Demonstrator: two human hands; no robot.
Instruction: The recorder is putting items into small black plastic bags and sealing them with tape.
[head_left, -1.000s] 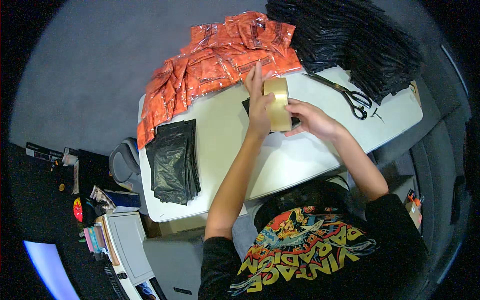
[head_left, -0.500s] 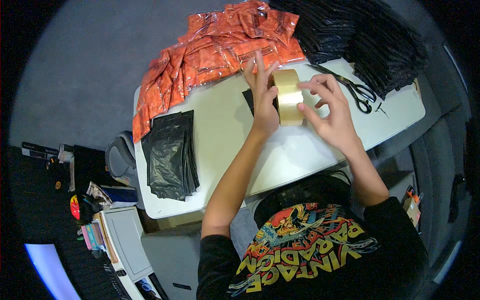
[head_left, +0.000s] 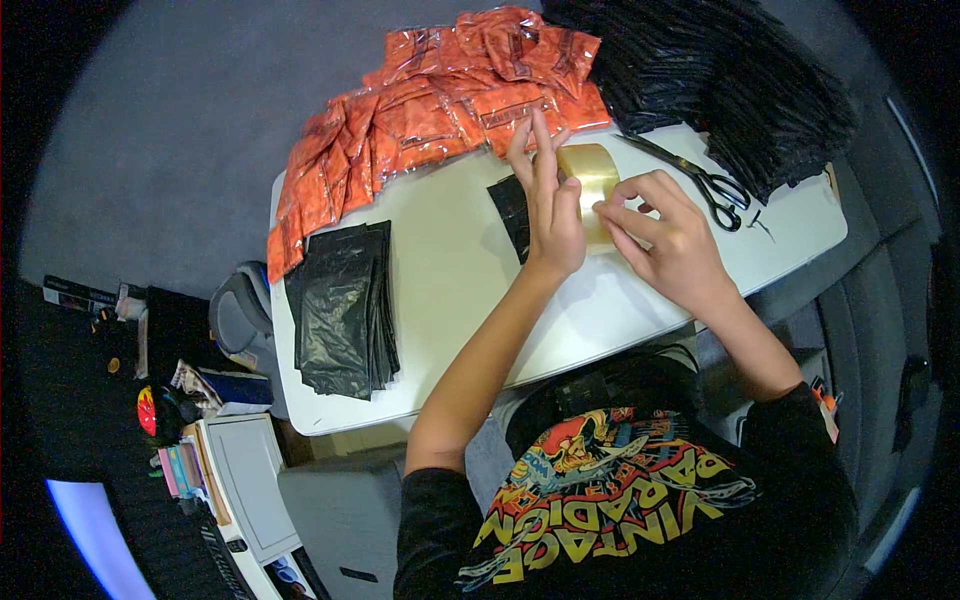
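**Working at the face of a hand-held tape roll, without any strip visibly pulled free**

Gripping the roll of tape (head_left: 592,170) in the left hand (head_left: 553,222), with thumb bent against its left side and longer fingers straight, pointing far. Holding it over the middle of the white table (head_left: 440,260), left of the scissors (head_left: 690,168). Touching the roll's face with bent fingers of the right hand (head_left: 672,235); cannot tell whether pinching the tape's end.

Judging progress: apparently early in handling the tape. Can see no loose length, and none on the visible part of the black plastic piece (head_left: 508,210) just left of the left hand. Cannot tell what share of the plastic is finished or left.

Counting: one roll, one pair of scissors, one separate black piece (or several overlapped, partly hidden), one neat black stack (head_left: 345,310) at near left, one large black heap (head_left: 740,100) at far right. Cannot number the layers in either. Likewise cannot number the orange packets (head_left: 430,120) along the far left edge, overlapping too closely.
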